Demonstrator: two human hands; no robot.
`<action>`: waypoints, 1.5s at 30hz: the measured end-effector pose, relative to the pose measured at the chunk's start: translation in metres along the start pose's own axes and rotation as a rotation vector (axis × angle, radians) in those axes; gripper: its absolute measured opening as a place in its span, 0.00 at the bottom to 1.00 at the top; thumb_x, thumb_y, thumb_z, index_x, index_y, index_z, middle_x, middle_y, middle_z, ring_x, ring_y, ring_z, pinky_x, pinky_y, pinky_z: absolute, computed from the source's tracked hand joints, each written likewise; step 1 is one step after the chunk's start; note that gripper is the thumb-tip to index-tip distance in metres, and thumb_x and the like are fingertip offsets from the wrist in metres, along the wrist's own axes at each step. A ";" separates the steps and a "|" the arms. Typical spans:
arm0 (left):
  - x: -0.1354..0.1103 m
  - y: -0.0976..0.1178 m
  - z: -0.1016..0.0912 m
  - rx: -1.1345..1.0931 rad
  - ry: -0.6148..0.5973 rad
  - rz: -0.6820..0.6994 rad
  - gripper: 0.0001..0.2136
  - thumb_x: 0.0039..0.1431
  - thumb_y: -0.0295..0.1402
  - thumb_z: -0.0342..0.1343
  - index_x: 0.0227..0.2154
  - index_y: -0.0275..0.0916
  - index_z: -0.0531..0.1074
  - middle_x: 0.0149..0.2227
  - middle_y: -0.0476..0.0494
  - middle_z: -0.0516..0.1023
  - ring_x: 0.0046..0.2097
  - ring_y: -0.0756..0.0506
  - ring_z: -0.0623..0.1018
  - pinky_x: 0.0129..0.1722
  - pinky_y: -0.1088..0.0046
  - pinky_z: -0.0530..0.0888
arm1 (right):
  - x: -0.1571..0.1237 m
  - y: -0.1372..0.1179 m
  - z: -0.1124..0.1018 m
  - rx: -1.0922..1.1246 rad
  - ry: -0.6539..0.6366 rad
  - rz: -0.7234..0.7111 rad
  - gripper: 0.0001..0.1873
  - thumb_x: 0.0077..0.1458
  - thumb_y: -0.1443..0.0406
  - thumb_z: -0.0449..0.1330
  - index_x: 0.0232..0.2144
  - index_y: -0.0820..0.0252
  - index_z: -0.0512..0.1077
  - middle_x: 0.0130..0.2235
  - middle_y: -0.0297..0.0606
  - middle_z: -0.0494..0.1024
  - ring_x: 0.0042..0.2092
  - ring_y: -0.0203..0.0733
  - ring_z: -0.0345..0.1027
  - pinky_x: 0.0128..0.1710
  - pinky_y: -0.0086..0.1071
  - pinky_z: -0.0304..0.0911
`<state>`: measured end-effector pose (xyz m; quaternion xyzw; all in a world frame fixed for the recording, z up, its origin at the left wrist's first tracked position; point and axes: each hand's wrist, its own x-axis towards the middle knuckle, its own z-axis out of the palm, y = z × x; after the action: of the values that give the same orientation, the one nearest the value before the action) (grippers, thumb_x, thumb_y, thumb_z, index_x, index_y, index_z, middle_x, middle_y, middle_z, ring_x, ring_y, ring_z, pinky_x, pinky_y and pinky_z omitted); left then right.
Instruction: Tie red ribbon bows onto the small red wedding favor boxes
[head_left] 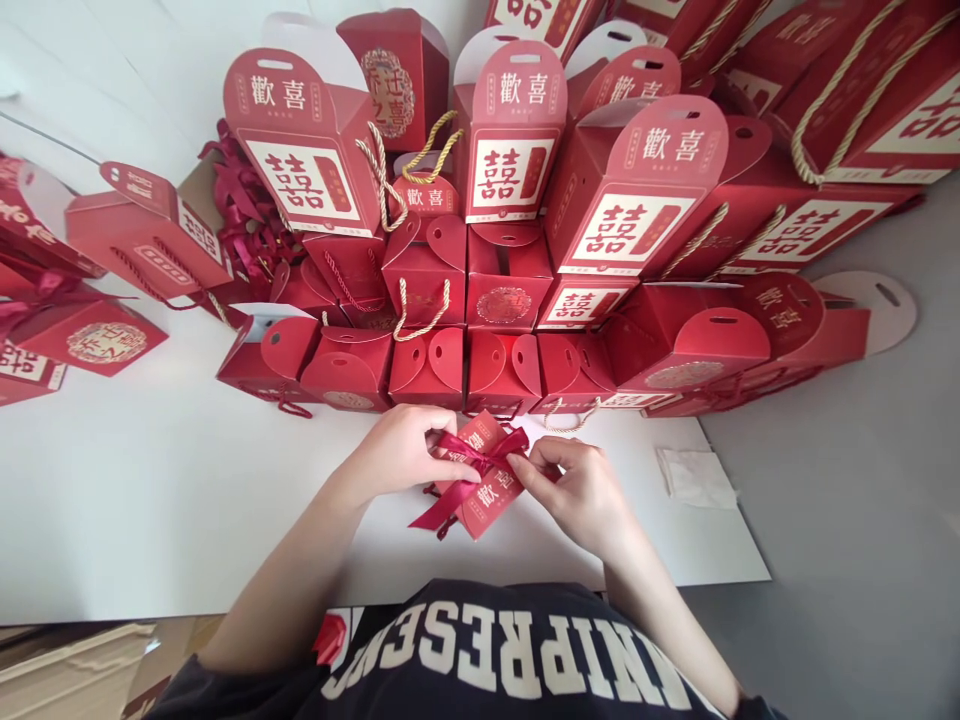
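Observation:
A small red gift box [478,508] with gold-white characters stands near the table's front edge, seen from above. Across its top lies a dark red satin ribbon [486,458] tied in a bow. My left hand [409,450] is closed, pinching the bow's left loop between thumb and fingers. On the other side, my right hand [574,485] pinches the ribbon's right part, its other fingers curled. A loose ribbon tail hangs over the box's left front corner. The box's lower sides are mostly hidden.
Rows of red gift boxes [427,365] stand close behind my hands, some stacked. More ribboned boxes [105,335] are at the left, beside a heap of dark red ribbons [244,210]. A white tissue [697,476] lies near the right edge of the white table [187,500].

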<state>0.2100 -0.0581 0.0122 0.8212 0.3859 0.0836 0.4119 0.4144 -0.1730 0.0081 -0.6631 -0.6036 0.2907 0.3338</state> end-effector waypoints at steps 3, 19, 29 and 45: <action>0.000 0.000 0.001 -0.022 -0.012 -0.014 0.25 0.41 0.52 0.67 0.21 0.38 0.60 0.19 0.57 0.62 0.23 0.53 0.60 0.23 0.77 0.57 | -0.003 0.005 -0.005 -0.081 -0.017 0.031 0.22 0.59 0.59 0.58 0.17 0.58 0.57 0.19 0.28 0.60 0.23 0.33 0.50 0.24 0.29 0.50; 0.006 -0.005 0.003 -0.270 -0.076 0.029 0.24 0.41 0.45 0.70 0.22 0.37 0.60 0.21 0.57 0.61 0.25 0.54 0.59 0.23 0.78 0.56 | -0.011 -0.002 -0.005 -0.303 0.031 -0.411 0.05 0.64 0.63 0.57 0.40 0.58 0.71 0.40 0.42 0.73 0.41 0.46 0.65 0.42 0.40 0.61; 0.005 -0.004 0.001 -0.271 -0.076 0.035 0.23 0.41 0.44 0.70 0.22 0.37 0.60 0.21 0.57 0.59 0.25 0.54 0.58 0.23 0.78 0.56 | 0.003 -0.004 0.005 -0.517 0.001 -0.430 0.11 0.68 0.65 0.50 0.34 0.61 0.68 0.36 0.39 0.72 0.38 0.44 0.61 0.41 0.39 0.56; 0.006 -0.012 -0.005 -0.166 -0.069 0.089 0.23 0.43 0.44 0.69 0.21 0.37 0.61 0.20 0.57 0.58 0.24 0.55 0.57 0.23 0.77 0.54 | -0.013 0.003 -0.033 -0.218 -0.053 -0.241 0.03 0.67 0.68 0.51 0.40 0.58 0.65 0.41 0.40 0.69 0.44 0.44 0.63 0.46 0.39 0.61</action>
<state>0.2048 -0.0464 0.0050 0.8031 0.3265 0.1053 0.4872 0.4412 -0.1895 0.0253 -0.6102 -0.7153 0.1987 0.2765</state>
